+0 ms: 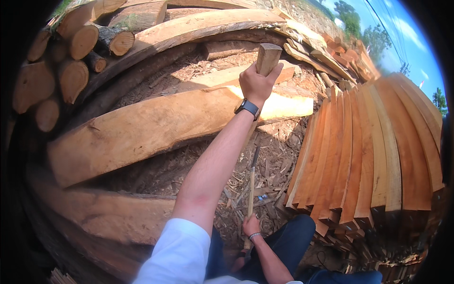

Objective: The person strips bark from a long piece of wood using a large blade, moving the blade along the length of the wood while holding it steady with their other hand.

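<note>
My left hand (257, 84), with a dark watch on its wrist, is closed round the upper end of a squared wooden piece (268, 54). That piece tilts up and away; my hand and forearm hide most of its length. Lower and nearer, my right hand (251, 225), wearing a bracelet, grips a thin wooden stick (250, 196). A narrow dark section (256, 156) shows at the stick's far end; its kind is unclear. Beneath my left hand lies a thick sawn plank (137, 128), sunlit near its right end.
Cut round logs (75, 81) are piled at the far left. A tall stack of reddish-brown sawn boards (364, 156) stands close on the right. Another slab (123, 215) lies near left. Bark and wood chips (279, 161) cover the ground, and long curved-looking timber (208, 26) lies behind.
</note>
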`<state>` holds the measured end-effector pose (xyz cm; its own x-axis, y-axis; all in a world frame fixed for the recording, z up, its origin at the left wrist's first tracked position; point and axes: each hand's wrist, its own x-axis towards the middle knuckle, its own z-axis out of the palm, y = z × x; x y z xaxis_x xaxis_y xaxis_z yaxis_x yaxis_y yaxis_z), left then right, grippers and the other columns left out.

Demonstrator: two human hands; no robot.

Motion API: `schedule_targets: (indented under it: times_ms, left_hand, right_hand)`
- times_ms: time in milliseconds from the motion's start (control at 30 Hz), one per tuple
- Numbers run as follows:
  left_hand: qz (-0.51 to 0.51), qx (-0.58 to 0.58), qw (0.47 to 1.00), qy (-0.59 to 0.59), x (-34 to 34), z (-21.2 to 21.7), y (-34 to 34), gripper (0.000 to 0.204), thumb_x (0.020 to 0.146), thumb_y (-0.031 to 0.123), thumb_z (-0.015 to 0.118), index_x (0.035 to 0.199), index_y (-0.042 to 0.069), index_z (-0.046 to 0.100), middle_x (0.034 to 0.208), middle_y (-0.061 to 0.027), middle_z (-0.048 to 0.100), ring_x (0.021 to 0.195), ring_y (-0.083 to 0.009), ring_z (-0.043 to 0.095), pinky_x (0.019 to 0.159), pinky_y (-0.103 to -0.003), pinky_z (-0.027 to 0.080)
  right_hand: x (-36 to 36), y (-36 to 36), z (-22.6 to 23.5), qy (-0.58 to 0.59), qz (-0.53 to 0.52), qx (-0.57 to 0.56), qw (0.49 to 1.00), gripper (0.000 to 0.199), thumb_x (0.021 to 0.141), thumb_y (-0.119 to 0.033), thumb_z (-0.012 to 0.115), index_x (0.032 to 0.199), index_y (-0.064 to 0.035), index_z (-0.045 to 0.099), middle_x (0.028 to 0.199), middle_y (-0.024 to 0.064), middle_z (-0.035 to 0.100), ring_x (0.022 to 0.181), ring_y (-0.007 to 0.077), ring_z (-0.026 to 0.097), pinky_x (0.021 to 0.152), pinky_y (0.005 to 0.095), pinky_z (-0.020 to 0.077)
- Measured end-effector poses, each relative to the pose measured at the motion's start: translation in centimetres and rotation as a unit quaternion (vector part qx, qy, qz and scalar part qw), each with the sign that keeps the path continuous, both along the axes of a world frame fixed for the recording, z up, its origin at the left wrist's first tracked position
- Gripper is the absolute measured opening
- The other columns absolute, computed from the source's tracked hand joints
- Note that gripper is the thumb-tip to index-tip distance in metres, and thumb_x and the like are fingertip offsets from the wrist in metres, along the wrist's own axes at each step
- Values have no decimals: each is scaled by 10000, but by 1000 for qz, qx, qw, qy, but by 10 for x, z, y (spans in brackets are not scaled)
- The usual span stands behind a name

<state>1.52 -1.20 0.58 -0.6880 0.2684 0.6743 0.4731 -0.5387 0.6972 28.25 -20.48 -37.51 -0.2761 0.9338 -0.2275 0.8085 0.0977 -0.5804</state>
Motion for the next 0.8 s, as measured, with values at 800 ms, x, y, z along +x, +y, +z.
schedule_targets:
  times_ms: [800]
  left_hand:
    - [-8, -17, 1000, 6, 14, 13, 15, 391, 754, 340, 761, 966, 40, 627, 873, -126, 706, 802, -282, 691, 734, -390, 524]
  right_hand:
    - [2, 6, -9, -3, -5, -54, 999, 263, 868, -174, 575, 1006, 47, 540, 904, 351, 624, 895, 505, 613, 789, 543, 506]
